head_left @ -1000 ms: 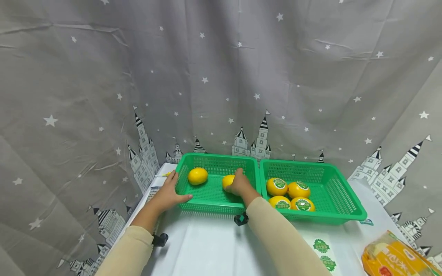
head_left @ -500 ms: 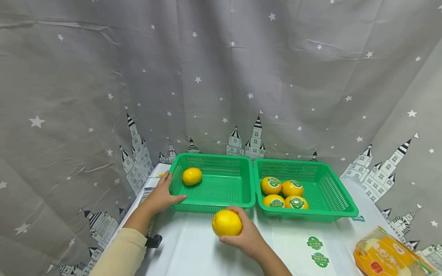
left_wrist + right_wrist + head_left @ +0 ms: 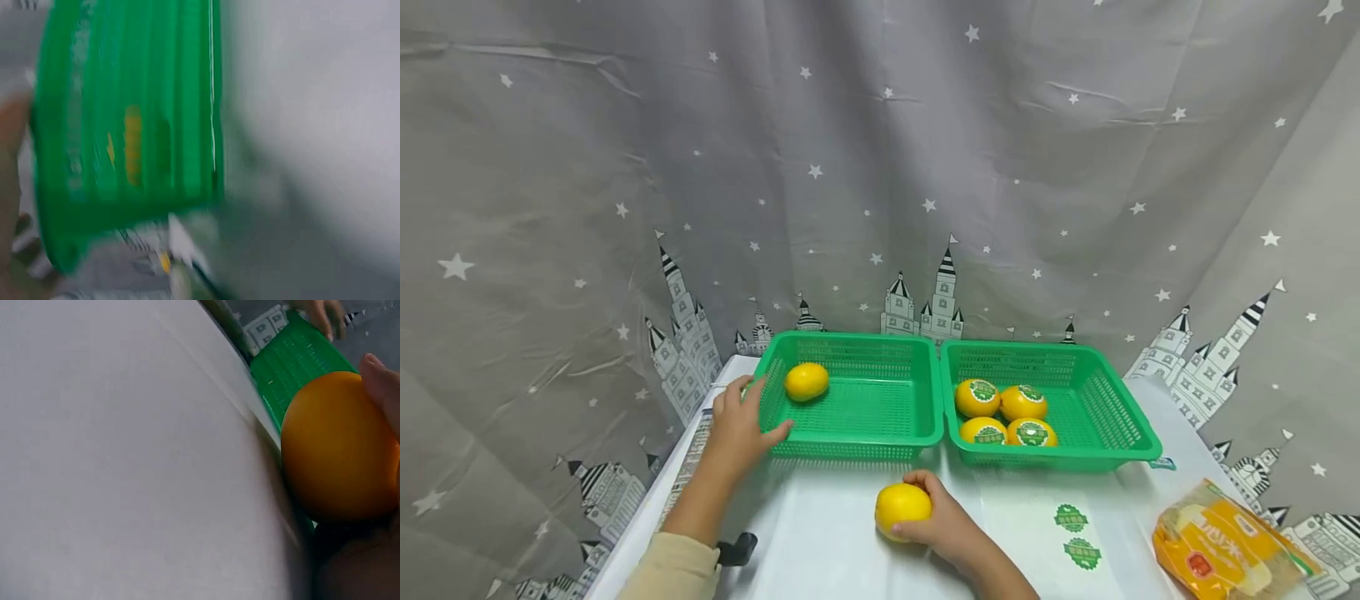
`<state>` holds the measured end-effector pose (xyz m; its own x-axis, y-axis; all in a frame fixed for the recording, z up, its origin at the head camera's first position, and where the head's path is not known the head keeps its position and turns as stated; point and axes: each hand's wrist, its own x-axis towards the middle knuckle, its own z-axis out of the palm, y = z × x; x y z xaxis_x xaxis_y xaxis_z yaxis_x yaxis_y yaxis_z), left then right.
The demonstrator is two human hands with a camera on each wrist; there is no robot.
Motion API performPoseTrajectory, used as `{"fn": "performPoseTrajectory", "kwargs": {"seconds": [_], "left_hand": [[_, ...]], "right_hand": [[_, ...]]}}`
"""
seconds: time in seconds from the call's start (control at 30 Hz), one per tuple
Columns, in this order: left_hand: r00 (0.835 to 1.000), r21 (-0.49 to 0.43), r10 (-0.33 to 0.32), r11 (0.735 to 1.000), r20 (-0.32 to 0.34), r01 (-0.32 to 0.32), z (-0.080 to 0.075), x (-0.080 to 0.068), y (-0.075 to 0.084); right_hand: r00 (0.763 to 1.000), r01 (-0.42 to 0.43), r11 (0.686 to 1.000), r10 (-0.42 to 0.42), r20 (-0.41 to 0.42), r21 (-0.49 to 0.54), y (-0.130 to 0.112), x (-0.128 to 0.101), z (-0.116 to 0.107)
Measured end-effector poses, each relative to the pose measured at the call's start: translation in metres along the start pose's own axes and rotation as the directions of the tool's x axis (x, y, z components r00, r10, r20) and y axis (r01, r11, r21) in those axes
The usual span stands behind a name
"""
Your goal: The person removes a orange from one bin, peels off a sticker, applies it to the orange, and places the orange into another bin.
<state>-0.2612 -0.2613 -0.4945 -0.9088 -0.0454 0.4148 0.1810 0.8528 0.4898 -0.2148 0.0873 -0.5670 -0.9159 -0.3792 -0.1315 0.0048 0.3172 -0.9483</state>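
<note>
In the head view, my right hand (image 3: 951, 527) grips a plain yellow lemon (image 3: 901, 508) low over the white table, in front of the baskets. The same lemon (image 3: 337, 447) fills the right side of the right wrist view, a digit against its edge. My left hand (image 3: 736, 429) is at the left end of the left green basket (image 3: 857, 447), fingers spread and slightly bent; whether they touch the rim is unclear. One lemon (image 3: 807, 382) lies inside that basket. Several lemons with green stickers (image 3: 1032, 432) sit in the left part of the right basket (image 3: 1075, 457).
A sheet with two green round stickers (image 3: 1071, 517) lies on the table (image 3: 827, 533), right of the held lemon. An orange-and-clear food bag (image 3: 1221, 542) is at the front right. Behind the baskets hangs a grey curtain (image 3: 850, 167) with stars and castles.
My right hand has taken a lemon out of the left basket and brought it forward over the table. My left hand has shifted slightly at the basket's end. The head view has drifted rightward.
</note>
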Motion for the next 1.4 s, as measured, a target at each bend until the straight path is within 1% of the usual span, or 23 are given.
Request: {"fn": "performPoseTrajectory", "kwargs": {"seconds": [0.07, 0.1, 0.13, 0.2, 0.23, 0.27, 0.33, 0.37, 0.4, 0.47, 0.5, 0.6, 0.67, 0.77, 0.83, 0.9, 0.97, 1.03, 1.1, 1.13, 1.23, 1.33, 1.4], "left_hand": [[0.990, -0.060, 0.093, 0.993, -0.109, -0.099, 0.009, -0.023, 0.027], [0.985, -0.116, 0.127, 0.983, -0.114, -0.141, 0.016, -0.035, 0.042], [0.986, -0.206, 0.150, 0.965, -0.077, -0.163, 0.023, -0.047, 0.056], [0.979, -0.392, 0.184, 0.910, 0.088, -0.135, 0.040, -0.067, 0.082], [0.961, -0.451, 0.195, 0.888, 0.195, -0.088, 0.049, -0.074, 0.091], [0.931, -0.493, 0.207, 0.869, 0.302, -0.034, 0.057, -0.080, 0.097], [0.848, -0.537, 0.242, 0.841, 0.471, 0.059, 0.073, -0.087, 0.104], [0.816, -0.540, 0.260, 0.838, 0.516, 0.074, 0.081, -0.089, 0.104], [0.793, -0.537, 0.273, 0.840, 0.545, 0.080, 0.087, -0.091, 0.103], [0.766, -0.527, 0.280, 0.845, 0.578, 0.089, 0.095, -0.095, 0.098], [0.763, -0.524, 0.278, 0.846, 0.583, 0.093, 0.097, -0.096, 0.096], [0.772, -0.521, 0.256, 0.846, 0.581, 0.112, 0.102, -0.097, 0.089], [0.773, -0.532, 0.241, 0.834, 0.586, 0.143, 0.103, -0.097, 0.087], [0.769, -0.539, 0.227, 0.824, 0.598, 0.175, 0.104, -0.099, 0.087], [0.766, -0.540, 0.225, 0.821, 0.602, 0.184, 0.104, -0.102, 0.088], [0.765, -0.536, 0.222, 0.823, 0.605, 0.185, 0.104, -0.105, 0.089], [0.769, -0.533, 0.214, 0.825, 0.603, 0.189, 0.103, -0.105, 0.089], [0.773, -0.535, 0.209, 0.823, 0.599, 0.192, 0.102, -0.104, 0.087], [0.777, -0.536, 0.205, 0.822, 0.595, 0.193, 0.102, -0.102, 0.086], [0.778, -0.539, 0.205, 0.820, 0.594, 0.195, 0.102, -0.101, 0.086], [0.780, -0.545, 0.208, 0.815, 0.591, 0.196, 0.102, -0.097, 0.085], [0.780, -0.547, 0.208, 0.813, 0.590, 0.197, 0.103, -0.095, 0.086], [0.781, -0.551, 0.209, 0.810, 0.589, 0.199, 0.104, -0.095, 0.087]], "right_hand": [[1.000, -0.019, 1.000, 0.019, 0.011, 0.013, -0.001, 0.000, 0.001], [0.999, -0.033, 0.999, 0.033, 0.014, 0.011, -0.001, 0.000, 0.002], [0.999, -0.038, 0.999, 0.038, 0.015, 0.007, -0.001, 0.000, 0.002], [0.999, -0.038, 0.999, 0.038, 0.008, -0.005, -0.001, 0.000, 0.002], [0.999, -0.032, 0.999, 0.032, 0.004, -0.005, 0.000, 0.001, 0.002], [1.000, -0.025, 1.000, 0.025, -0.003, -0.009, 0.000, 0.001, 0.001], [1.000, -0.016, 1.000, 0.016, -0.014, -0.013, 0.000, 0.002, 0.000], [1.000, -0.017, 1.000, 0.017, -0.018, -0.012, 0.001, 0.002, -0.001], [1.000, -0.020, 1.000, 0.020, -0.017, -0.006, 0.002, 0.002, -0.001], [1.000, -0.025, 1.000, 0.025, -0.009, 0.004, 0.003, 0.001, -0.001], [1.000, -0.029, 0.999, 0.030, -0.003, 0.013, 0.003, 0.001, 0.000], [1.000, -0.008, 1.000, 0.008, 0.013, 0.011, 0.000, -0.003, -0.004], [1.000, 0.012, 1.000, -0.012, -0.007, -0.010, -0.003, -0.009, -0.012], [0.993, 0.030, 0.995, -0.041, -0.107, -0.095, -0.005, -0.030, -0.033], [0.976, 0.001, 0.984, -0.039, -0.213, -0.176, 0.000, -0.048, -0.052], [0.944, -0.058, 0.955, -0.043, -0.328, -0.292, 0.009, -0.065, -0.078], [0.905, -0.193, 0.906, 0.016, -0.425, -0.376, 0.017, -0.076, -0.107], [0.867, -0.321, 0.852, 0.089, -0.490, -0.413, 0.026, -0.080, -0.136], [0.845, -0.409, 0.808, 0.161, -0.510, -0.423, 0.032, -0.080, -0.161], [0.842, -0.437, 0.793, 0.193, -0.504, -0.426, 0.035, -0.079, -0.171], [0.863, -0.445, 0.755, 0.218, -0.456, -0.481, 0.045, -0.079, -0.188], [0.880, -0.441, 0.711, 0.222, -0.420, -0.548, 0.053, -0.077, -0.191], [0.877, -0.450, 0.690, 0.222, -0.426, -0.567, 0.055, -0.075, -0.191]]}}
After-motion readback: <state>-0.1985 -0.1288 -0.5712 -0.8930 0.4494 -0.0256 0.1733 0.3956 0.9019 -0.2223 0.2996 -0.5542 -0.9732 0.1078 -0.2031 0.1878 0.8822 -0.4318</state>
